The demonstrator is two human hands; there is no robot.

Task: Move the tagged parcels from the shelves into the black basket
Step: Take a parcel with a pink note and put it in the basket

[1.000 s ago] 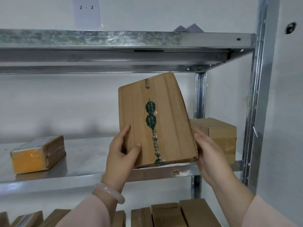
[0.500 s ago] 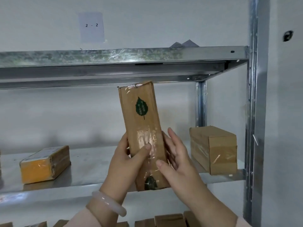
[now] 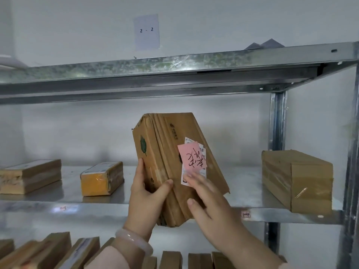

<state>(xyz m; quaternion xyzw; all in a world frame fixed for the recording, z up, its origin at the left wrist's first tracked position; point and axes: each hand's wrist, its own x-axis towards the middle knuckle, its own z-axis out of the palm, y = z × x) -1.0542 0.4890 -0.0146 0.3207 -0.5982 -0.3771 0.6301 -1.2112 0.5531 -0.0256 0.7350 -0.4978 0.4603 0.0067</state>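
The left grip (image 3: 147, 193), a bare hand, is closed round the lower left edge of the flat brown cardboard parcel (image 3: 165, 152), thumb across its front. The right grip (image 3: 209, 206) lies with straight fingers flat on the parcel's face just below the pink handwritten tag (image 3: 191, 158), clasping nothing. The parcel rises above both grips, long axis near upright with the top leaning slightly left, held in the air in front of the grey metal middle shelf (image 3: 242, 183). The black basket is out of sight, so the next move is probably to draw the parcel down and away from the shelf, with the left grip carrying it
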